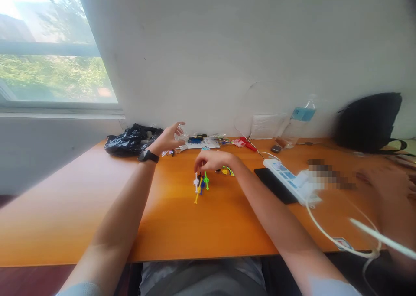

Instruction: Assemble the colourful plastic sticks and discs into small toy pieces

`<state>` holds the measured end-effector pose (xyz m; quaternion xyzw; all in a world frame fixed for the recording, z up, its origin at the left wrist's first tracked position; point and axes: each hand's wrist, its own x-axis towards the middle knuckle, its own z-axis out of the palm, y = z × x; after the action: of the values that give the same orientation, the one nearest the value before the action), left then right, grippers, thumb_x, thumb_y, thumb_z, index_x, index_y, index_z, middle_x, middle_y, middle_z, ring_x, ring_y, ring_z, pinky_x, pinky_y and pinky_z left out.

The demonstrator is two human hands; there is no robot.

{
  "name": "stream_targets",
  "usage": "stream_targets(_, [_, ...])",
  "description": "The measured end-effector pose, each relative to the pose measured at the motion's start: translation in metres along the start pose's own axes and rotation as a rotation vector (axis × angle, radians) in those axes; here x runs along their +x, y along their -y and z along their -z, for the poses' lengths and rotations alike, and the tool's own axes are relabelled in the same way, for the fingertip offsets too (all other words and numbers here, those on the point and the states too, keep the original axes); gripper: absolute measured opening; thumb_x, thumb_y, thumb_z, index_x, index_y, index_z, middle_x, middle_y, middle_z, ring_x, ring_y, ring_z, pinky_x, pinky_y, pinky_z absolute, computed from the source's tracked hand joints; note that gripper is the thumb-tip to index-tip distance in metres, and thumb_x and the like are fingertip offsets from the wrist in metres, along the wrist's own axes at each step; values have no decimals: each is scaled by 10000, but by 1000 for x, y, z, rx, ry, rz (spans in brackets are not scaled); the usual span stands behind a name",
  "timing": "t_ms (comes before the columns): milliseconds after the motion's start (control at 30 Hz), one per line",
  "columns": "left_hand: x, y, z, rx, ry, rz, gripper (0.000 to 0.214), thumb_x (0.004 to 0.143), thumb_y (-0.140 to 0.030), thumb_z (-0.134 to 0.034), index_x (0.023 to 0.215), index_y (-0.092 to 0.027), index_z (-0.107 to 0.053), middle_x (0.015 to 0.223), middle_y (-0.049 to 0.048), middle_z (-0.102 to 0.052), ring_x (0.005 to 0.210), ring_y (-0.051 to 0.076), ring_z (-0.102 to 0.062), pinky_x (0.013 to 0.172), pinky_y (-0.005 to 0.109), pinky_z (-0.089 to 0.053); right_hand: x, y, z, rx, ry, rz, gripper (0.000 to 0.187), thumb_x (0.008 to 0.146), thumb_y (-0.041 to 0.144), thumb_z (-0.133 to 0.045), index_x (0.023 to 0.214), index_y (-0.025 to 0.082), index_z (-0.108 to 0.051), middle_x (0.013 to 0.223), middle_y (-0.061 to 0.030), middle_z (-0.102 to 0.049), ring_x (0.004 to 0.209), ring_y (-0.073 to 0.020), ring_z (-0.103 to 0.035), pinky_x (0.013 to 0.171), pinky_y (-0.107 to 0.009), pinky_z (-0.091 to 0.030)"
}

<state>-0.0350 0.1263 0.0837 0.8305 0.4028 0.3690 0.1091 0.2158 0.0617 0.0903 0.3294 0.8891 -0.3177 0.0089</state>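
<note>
My right hand (212,161) is over the middle of the table, fingers pointing down and pinched on a small bunch of coloured plastic arrow spinners. A white arrow (196,182), a yellow arrow (198,193), a green arrow (206,181) and a blue one show below the fingertips. Whether their tips touch the table I cannot tell. Farther back on the left, my left hand (170,138) is raised with thumb and fingers apart, beside crinkled clear plastic. Just right of my right hand lie more yellow and green pieces (225,171), partly hidden by the wrist.
A black plastic bag (133,139) sits at the back left. Small packaged items (203,142) and a red object (248,143) line the wall. On the right are a phone (274,185), a white power strip (287,179), a bottle (297,120), a black backpack (368,122) and another person's hand (386,183).
</note>
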Motion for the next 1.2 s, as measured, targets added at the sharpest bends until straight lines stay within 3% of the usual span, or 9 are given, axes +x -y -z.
stream_targets(100, [-2,-9,-1,-109,25,66,727,753,-327,-748,1433,-178,-541,1057,70,-710,915,210,-684,858,343,-568,21,-4,-21,-157,34,-72,240,776,187,-713,989,177,-823,926,-40,-801,735,-161,-684,559,-221,-431])
stream_targets(233, [-5,-17,0,-179,57,102,740,768,-338,-776,1451,-183,-538,1023,60,-730,854,197,-695,788,319,-576,36,-12,-37,-161,83,-87,213,714,221,-806,924,186,-808,877,-23,-794,718,-150,-688,562,-214,-419])
stream_targets(367, [-5,-18,1,-189,58,97,761,774,-347,-788,1472,-184,-530,1037,61,-736,849,199,-697,774,317,-576,38,-15,-42,-129,87,-107,212,692,241,-851,887,189,-785,840,-16,-785,691,-140,-682,560,-211,-406])
stream_targets(567, [-2,-23,4,-200,63,84,796,774,-372,-805,1491,-188,-512,1071,66,-718,820,181,-688,756,309,-573,37,-9,-42,-92,22,-67,127,795,233,-802,900,185,-749,836,-8,-755,670,-126,-647,540,-206,-376])
stream_targets(800, [0,-21,5,-169,31,59,827,738,-421,-851,1465,-193,-532,1049,56,-685,846,179,-677,801,315,-572,18,15,-22,-15,-284,187,58,889,219,-675,894,165,-654,892,-25,-690,764,-149,-614,652,-237,-440])
stream_targets(1000, [0,-17,-5,-151,39,16,753,776,-412,-785,1450,-180,-545,1027,65,-700,921,207,-677,841,328,-573,-8,32,1,336,-532,327,139,855,268,-692,930,212,-588,899,3,-661,814,-156,-634,732,-267,-507])
stream_targets(1200, [4,-26,-16,-122,65,-16,784,784,-486,-814,1462,-213,-531,1036,56,-698,868,203,-677,841,351,-564,-32,23,32,512,-1033,302,221,825,350,-759,896,220,-596,843,-4,-676,792,-172,-689,797,-332,-605])
